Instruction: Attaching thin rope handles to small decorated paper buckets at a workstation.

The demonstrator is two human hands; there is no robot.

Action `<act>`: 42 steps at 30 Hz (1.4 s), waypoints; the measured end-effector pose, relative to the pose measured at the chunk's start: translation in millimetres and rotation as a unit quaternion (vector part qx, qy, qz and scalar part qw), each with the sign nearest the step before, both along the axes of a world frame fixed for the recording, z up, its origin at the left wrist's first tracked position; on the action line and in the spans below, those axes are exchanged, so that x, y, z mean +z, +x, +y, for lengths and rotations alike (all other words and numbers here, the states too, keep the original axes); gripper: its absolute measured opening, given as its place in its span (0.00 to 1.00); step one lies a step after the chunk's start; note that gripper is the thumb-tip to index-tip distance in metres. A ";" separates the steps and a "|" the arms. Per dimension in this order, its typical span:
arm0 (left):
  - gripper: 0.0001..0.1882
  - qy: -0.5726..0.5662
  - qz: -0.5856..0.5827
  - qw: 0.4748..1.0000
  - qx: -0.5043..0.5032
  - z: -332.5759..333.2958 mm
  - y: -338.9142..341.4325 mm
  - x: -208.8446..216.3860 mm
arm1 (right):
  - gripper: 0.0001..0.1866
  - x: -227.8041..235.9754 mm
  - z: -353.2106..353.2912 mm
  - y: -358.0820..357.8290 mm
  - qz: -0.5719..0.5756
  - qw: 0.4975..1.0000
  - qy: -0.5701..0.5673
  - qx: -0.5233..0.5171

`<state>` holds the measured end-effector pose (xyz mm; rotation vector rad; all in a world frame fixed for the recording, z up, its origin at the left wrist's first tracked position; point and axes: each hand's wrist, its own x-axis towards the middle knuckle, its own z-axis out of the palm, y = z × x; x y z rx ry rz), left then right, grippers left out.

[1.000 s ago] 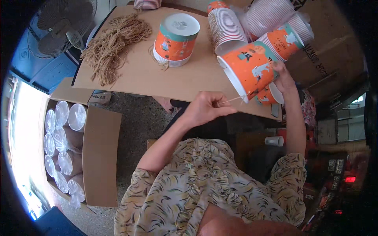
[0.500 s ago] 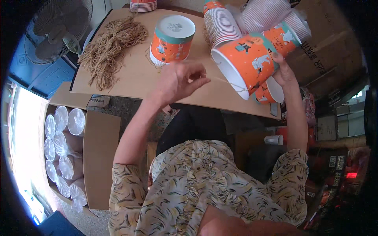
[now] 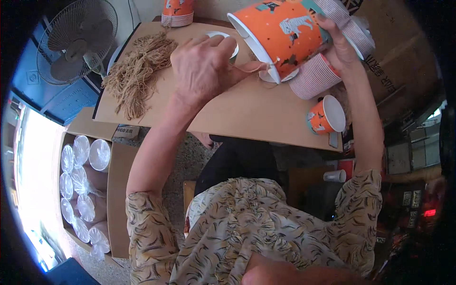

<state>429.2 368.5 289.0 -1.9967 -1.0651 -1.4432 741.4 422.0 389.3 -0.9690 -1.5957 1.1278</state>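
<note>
An orange paper bucket [image 3: 289, 40] with a teal band and white cartoon figures is tilted on its side above the table, its white rim facing left. My right hand [image 3: 343, 51] grips it near the base, thumb on the outside. My left hand [image 3: 202, 66] is closed at the rim, pulling a thin twine string [image 3: 267, 68] that runs to the rim's lower edge. How its fingertips hold the string is partly hidden. Behind the left hand, an upturned bucket [image 3: 233, 45] is mostly covered.
A heap of tan twine [image 3: 142, 71] lies on the table's [image 3: 228, 109] left side. Nested buckets [image 3: 311, 80] lie at right, near a small orange cup [image 3: 327, 115]; another stack [image 3: 178, 13] stands at the back. A carton [image 3: 122, 190] of bagged cups and a fan [image 3: 78, 38] are at left.
The bucket has moved up and toward the far side in my right hand. My left hand has risen and now covers most of the upturned bucket. The view has shifted slightly.
</note>
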 end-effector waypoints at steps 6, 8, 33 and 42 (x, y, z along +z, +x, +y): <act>0.33 0.006 0.067 0.998 -0.004 9.2 -30.4 22.0 | 0.37 29.4 -10.5 -61.3 -0.085 0.996 0.009 0.035; 0.33 -0.033 0.071 0.996 -0.038 7.6 -36.9 36.3 | 0.38 38.3 -3.6 -55.5 -0.125 0.992 -0.006 0.024; 0.13 -0.221 0.258 0.937 -0.085 120.3 -103.7 -55.4 | 0.36 -30.7 132.1 -91.6 -0.132 0.977 -0.031 0.164; 0.15 -0.341 0.226 0.907 -0.100 118.8 -110.1 -90.8 | 0.54 -67.3 122.4 -124.8 -0.365 0.929 0.060 -0.019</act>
